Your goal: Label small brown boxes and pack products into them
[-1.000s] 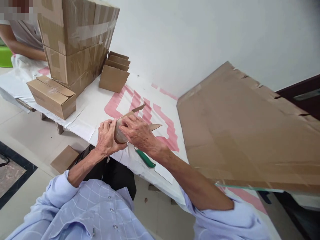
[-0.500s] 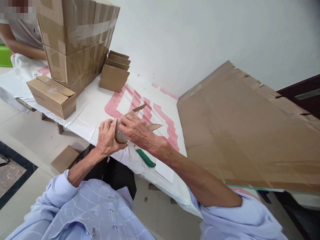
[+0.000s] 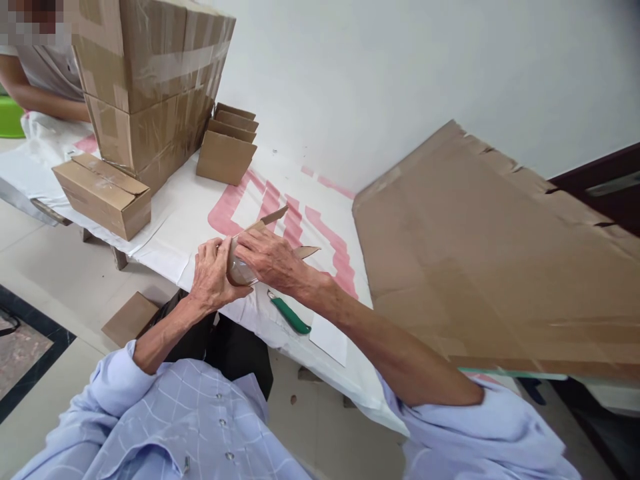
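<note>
A small cardboard box (image 3: 237,269) with shiny clear tape on its near end is between my hands, over the table's front edge. Its far flaps stick out beyond my right hand. My left hand (image 3: 212,272) grips the box's left side, thumb underneath. My right hand (image 3: 270,259) lies across the top, its curled fingers pressed on the taped end and hiding much of the box. Just to the right, a green-handled utility knife (image 3: 291,315) lies on the white table cover (image 3: 175,230).
A closed carton (image 3: 103,193) and tall taped cartons (image 3: 150,87) stand at left, near an open-flapped box (image 3: 227,150). A big cardboard sheet (image 3: 480,267) leans at right, by white paper (image 3: 330,340). A co-worker's arm (image 3: 47,100) shows far left. Cardboard (image 3: 131,319) sits below the table.
Both hands keep their hold on the box, with hardly any movement of the fingers. The whole view has shifted very slightly.
</note>
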A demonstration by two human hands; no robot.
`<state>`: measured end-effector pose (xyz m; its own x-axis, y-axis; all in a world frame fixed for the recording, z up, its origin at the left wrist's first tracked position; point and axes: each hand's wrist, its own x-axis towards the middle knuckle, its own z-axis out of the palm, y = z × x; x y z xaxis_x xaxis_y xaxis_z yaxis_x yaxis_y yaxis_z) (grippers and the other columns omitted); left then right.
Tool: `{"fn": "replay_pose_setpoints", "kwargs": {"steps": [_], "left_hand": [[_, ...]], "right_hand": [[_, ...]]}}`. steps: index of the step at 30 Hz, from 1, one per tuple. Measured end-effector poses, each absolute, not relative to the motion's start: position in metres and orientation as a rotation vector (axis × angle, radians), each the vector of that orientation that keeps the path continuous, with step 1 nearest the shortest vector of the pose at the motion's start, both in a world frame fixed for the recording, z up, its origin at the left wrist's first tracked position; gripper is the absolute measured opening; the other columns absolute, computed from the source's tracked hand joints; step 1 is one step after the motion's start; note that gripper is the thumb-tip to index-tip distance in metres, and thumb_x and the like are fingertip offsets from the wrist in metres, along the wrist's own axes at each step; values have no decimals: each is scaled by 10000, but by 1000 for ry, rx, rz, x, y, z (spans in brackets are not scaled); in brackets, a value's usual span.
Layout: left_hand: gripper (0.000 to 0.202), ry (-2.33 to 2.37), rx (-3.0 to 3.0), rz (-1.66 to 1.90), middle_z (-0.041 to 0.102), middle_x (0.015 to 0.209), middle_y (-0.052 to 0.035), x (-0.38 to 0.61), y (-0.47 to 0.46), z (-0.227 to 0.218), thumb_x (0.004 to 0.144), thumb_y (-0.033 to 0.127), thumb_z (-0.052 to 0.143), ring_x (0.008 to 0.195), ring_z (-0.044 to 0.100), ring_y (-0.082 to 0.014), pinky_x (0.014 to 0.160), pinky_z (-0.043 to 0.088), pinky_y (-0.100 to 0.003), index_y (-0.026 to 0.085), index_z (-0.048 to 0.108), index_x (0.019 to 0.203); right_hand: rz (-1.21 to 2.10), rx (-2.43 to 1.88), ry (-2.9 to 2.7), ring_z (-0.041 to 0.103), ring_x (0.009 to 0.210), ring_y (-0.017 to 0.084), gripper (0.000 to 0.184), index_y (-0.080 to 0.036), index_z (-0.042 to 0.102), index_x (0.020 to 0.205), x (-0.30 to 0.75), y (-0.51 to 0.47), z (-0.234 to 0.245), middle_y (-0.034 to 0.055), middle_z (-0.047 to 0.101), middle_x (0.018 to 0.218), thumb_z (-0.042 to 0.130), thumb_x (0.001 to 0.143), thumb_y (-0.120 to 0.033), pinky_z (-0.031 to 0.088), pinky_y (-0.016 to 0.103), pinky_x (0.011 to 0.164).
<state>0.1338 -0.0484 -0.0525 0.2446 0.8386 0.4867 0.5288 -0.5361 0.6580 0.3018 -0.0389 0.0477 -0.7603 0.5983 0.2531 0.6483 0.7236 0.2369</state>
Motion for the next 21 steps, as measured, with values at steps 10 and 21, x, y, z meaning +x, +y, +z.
{"fn": "replay_pose_setpoints", "kwargs": {"steps": [10,21], "left_hand": [[1194,1224,2163,1166,501,1433,-192,120,-43,-58,562,434,969,1326,501,-420,1152,449,-627,184,389,1575],[1112,1131,2172,1205,524,1396,-192,73,-11,-71,626,610,926,1352,540,-441,1035,597,-627,166,465,1534]], "right_hand": [[-60,-1303,-2008,654,849,191,82,-242,621,978,383,-75,79,37,670,962,559,1032,-241,564,343,759],[189,-2201,-1655,548,791,193,83,-205,578,880,571,-124,-27,57,654,864,515,916,-245,409,314,756]]}}
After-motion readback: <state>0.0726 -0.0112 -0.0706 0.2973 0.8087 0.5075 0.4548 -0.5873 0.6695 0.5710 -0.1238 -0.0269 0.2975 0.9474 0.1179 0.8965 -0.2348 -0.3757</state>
